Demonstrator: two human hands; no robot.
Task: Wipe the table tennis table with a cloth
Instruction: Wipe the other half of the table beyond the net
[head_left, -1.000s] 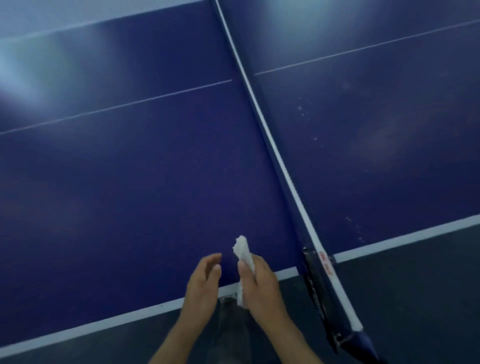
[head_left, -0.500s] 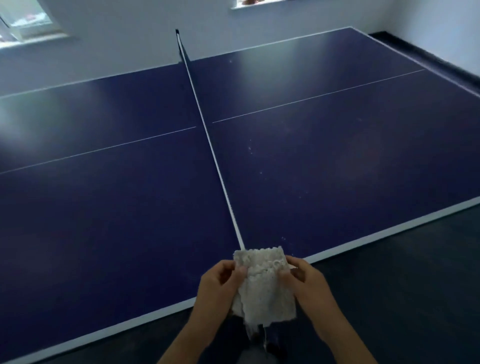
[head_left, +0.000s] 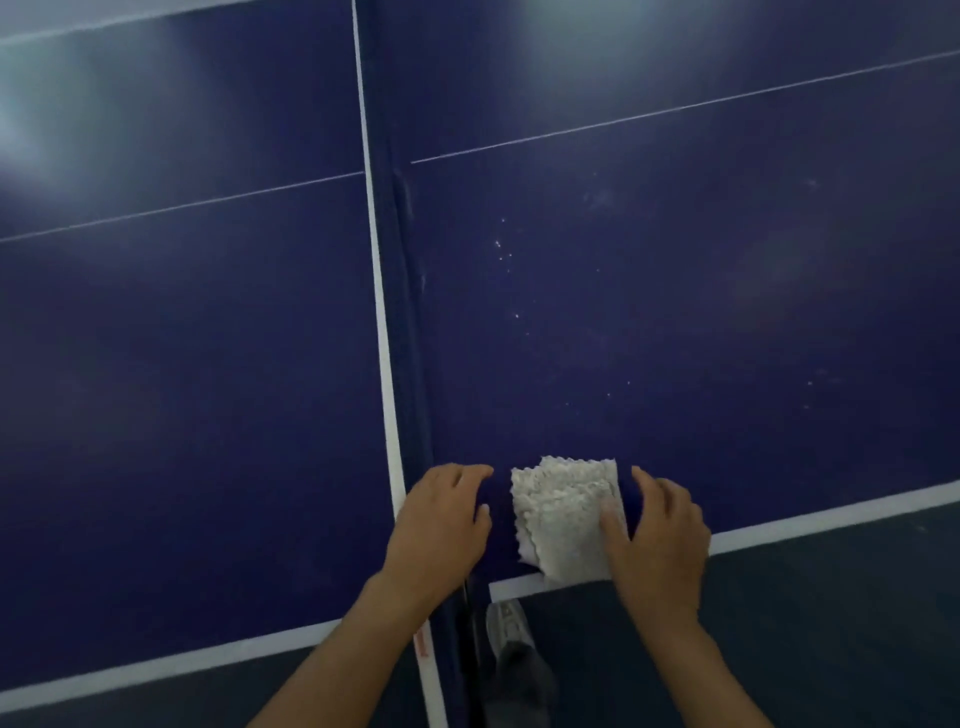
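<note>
One cloth (head_left: 561, 519): white, folded, flat on the blue desk (head_left: 675, 312), lower centre of frame, at the near edge line. My right hand (head_left: 662, 545): fingers (head_left: 649, 483) loosely curved, half open, thumb resting on the cloth's right side. My left hand (head_left: 441, 525): fingers relaxed, holding nothing, just left of the cloth.

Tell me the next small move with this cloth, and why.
Probably flatten the right hand onto the cloth and push it forward toward the white specks. The cloth lies folded on the table tennis table by the near edge line, with only the right thumb on it; the left hand is off it; the specks lie beyond.
</note>
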